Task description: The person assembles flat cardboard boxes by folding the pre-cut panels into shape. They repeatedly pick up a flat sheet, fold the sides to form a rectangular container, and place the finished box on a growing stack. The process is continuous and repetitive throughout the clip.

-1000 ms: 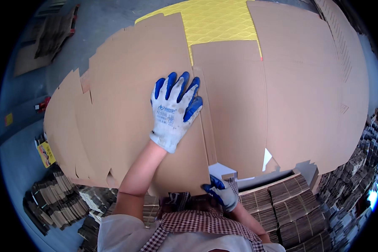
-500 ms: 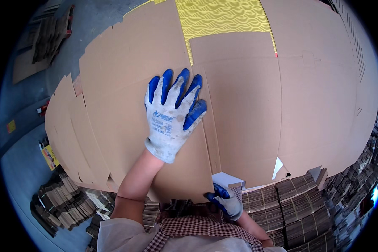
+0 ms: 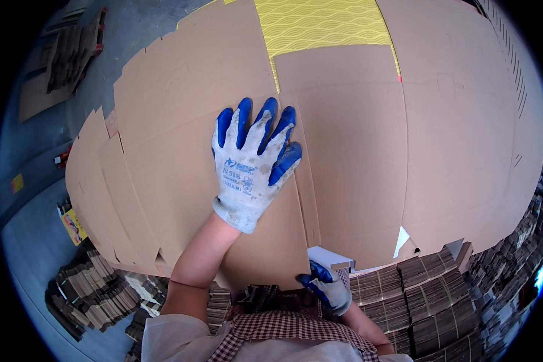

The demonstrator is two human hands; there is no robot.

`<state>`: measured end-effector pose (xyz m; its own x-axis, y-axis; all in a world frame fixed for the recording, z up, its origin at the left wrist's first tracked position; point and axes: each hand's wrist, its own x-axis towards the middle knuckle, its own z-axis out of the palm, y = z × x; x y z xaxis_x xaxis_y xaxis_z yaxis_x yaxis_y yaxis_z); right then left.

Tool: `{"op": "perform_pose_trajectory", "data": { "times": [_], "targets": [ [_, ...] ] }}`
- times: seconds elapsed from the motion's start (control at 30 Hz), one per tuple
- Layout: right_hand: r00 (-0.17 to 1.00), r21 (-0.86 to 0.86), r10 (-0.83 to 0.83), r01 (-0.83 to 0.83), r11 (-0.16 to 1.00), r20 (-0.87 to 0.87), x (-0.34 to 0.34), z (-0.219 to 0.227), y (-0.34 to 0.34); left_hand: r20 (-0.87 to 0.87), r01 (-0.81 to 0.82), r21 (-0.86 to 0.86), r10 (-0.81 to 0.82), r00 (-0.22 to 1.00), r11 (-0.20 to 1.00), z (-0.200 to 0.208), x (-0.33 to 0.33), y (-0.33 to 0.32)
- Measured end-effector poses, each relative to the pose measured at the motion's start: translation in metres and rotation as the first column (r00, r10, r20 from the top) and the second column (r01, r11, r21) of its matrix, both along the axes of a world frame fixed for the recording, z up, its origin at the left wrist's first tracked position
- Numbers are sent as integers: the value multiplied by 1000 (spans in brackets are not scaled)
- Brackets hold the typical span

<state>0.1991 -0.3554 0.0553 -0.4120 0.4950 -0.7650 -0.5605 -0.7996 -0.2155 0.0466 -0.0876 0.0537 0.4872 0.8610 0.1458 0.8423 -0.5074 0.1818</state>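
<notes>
A large flattened brown cardboard sheet with creases and cut flaps spreads out before me. My left hand, in a white glove with blue-coated fingers, lies flat on it with the fingers spread, just left of a long crease. Low in the picture, my right hand, gloved the same way, is closed at the near corner of a cardboard flap, its fingertips curled at the edge. Part of the grip is hidden. Beyond a cut in the sheet shows a yellow wave-patterned surface.
Bundled stacks of flat cardboard stand at the near right. More cardboard piles sit at the lower left. Farther off at upper left, brown sheets are piled on the grey floor. A yellow sign is at the left.
The view has shifted very slightly, so the sheet and both hands appear a little farther right. Both hands keep their places on the cardboard.
</notes>
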Motion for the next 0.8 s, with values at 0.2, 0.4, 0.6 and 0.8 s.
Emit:
{"op": "perform_pose_trajectory", "data": {
  "times": [0.2, 0.4, 0.6, 0.8],
  "targets": [
    [997, -16, 39, -41, 999, -66, 3, -8, -9, -44, 15, 9, -15, 999, 1000, -5, -1, -2],
    [997, 52, -38, 42, 998, -65, -2, -9, -15, -84, 27, 29, -24, 996, 999, -3, 6, -4],
    [992, 153, -95, 81, 985, 82, -8, -5, -31, -179, 62, 11, -59, 982, 998, 0, 9, -18],
    [911, 447, -72, -130, 885, 406, -4, -2, -39, -243, 74, 69, -55, 969, 995, -6, 15, -22]
  ]
}}
